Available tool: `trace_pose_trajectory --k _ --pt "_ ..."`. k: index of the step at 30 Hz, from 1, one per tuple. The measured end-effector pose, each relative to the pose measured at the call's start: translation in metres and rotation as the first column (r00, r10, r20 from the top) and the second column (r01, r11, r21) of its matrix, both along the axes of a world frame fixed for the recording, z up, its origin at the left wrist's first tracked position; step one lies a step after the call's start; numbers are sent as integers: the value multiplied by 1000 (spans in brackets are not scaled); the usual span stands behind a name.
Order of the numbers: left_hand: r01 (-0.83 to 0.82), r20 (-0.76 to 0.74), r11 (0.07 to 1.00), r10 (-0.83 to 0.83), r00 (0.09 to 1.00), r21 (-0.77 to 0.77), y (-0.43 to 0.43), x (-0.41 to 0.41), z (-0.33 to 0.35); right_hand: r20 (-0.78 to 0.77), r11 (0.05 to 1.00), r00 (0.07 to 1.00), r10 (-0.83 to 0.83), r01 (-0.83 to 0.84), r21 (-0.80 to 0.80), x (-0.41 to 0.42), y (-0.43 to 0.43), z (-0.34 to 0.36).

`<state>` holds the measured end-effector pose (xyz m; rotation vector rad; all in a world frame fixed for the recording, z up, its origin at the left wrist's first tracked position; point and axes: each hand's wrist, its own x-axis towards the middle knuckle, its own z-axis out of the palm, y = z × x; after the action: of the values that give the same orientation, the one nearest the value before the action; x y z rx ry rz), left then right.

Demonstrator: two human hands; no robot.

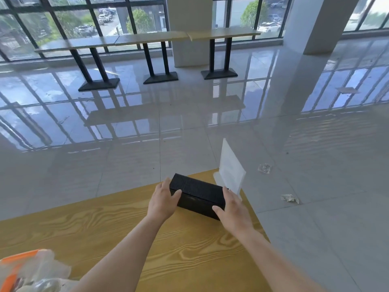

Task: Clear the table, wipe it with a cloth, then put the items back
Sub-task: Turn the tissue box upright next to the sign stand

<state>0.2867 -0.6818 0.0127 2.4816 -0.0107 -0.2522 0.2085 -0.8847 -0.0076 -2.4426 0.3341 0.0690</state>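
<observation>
Right now both hands sit on a black box (197, 194) near the far corner of the wood-grain worktop (117, 226). Box is long, rectangular, matte black w/ a fine ribbed texture on top and a seam along the top edge; it lies at an angle to the worktop edge. Left hand (162, 201) is spread flat against the box's left end, fingers up over the top edge, thumb on the front face. Right hand (233, 209) is spread against the right end, thumb on the front lower corner. Hands press it from both sides rather than curling round it; can't tell whether it's lifted or resting on the worktop.

Just behind the box, at the worktop's corner, stands a clear acrylic sign holder (230, 169), upright, slightly tilted; its lower part is partly hidden by the box and right hand, and any print on it is too faint to read.

Bottom left, a clear plastic bag w/ an orange item (27, 268) is cut off by the frame edge, contents blurred. Two bits of crumpled clear wrap (264, 167) lie on the glossy tiled floor (147, 157) to the right.
</observation>
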Motion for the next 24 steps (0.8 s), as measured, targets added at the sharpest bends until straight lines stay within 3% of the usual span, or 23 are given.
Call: trace_pose_trajectory --k 4,10,17,22,24 --pt "-14 -56 994 8 998 -109 -6 19 -15 -26 999 999 -24 23 -37 5 1 -4" --pt "-54 2 991 55 998 -121 3 23 -32 -26 995 996 -80 78 -66 14 3 -6" --pt "-73 -23 986 70 997 -151 35 -14 -41 -52 991 993 -105 109 76 -3 18 -18" --pt "-69 -12 981 68 998 -182 55 -48 -54 -29 929 978 -206 205 307 -31 18 -28" --pt "-60 -14 981 59 998 -186 60 -65 -61 -44 935 982 -184 189 301 -45 20 -35"
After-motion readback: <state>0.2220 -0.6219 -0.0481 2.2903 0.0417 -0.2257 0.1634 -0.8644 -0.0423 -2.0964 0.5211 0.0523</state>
